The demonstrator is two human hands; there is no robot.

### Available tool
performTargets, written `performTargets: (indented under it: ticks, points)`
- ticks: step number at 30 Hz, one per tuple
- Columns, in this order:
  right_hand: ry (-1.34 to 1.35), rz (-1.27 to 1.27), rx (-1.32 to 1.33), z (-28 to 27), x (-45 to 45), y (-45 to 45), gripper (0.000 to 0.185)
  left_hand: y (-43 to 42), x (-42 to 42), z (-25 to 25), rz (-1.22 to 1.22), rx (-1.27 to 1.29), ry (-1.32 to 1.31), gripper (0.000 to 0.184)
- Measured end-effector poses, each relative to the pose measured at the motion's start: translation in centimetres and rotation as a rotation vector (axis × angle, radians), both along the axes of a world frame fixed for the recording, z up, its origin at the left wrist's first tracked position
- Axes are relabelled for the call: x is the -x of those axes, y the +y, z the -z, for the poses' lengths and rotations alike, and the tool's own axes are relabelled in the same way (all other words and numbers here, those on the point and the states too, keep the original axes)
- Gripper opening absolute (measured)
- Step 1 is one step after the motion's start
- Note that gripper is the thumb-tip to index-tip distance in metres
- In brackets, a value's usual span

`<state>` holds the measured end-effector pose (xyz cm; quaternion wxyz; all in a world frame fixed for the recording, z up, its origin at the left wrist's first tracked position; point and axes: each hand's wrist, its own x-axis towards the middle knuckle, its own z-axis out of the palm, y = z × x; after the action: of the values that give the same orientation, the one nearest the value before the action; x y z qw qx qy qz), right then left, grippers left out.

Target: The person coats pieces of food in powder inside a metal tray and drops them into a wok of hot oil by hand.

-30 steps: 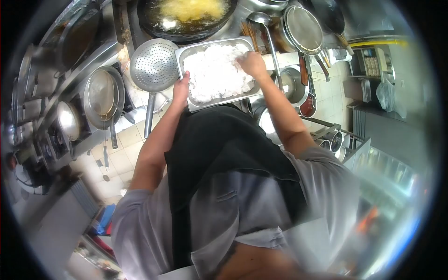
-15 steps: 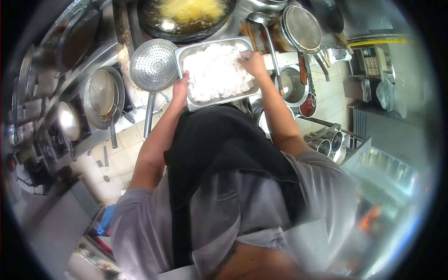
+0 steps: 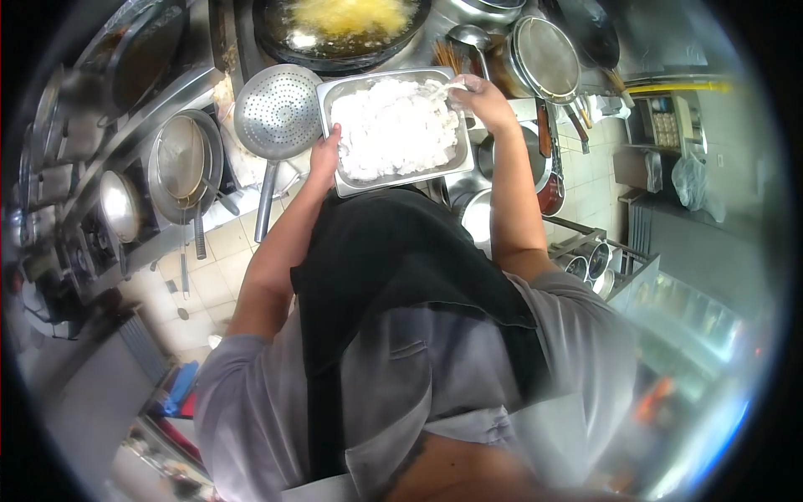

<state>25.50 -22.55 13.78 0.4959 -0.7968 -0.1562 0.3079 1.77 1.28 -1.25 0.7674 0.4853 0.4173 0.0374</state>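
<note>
A steel tray [image 3: 406,180] is heaped with white, floury-looking pieces [image 3: 393,130]; what lies under the coating I cannot make out. My left hand [image 3: 324,157] grips the tray's left side, thumb over the rim. At the upper right corner, my right hand [image 3: 483,102] pinches a white-coated piece [image 3: 456,87], with white powder on the fingers. Beyond the tray, a black wok [image 3: 339,60] holds oil with yellow frying food [image 3: 351,15].
Left of the tray lies a perforated skimmer [image 3: 280,109], its handle toward me. A ladle [image 3: 470,36] and a round mesh strainer [image 3: 545,57] rest at the upper right. More pans and a strainer [image 3: 180,157] are on the left.
My right hand has drawn back from over the heap to the tray's upper right corner, a white-coated piece now showing in its fingers. My left hand keeps its grip on the tray.
</note>
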Motion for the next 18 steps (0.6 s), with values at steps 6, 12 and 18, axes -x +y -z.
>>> performTargets:
  ticks: [6,12,18]
  points:
    - [0.644,0.033,-0.701,3.2,-0.5,0.7,0.021,-0.2,-0.1,-0.3,-0.018,0.030,-0.028,0.062]
    - [0.809,0.205,-0.838,5.4,-1.8,1.3,0.021,-0.3,0.0,0.6,-0.073,0.002,-0.070,0.058]
    - [-0.219,0.057,0.295,4.9,-2.9,1.1,0.036,-0.3,-0.1,0.0,-0.064,0.018,-0.077,0.058]
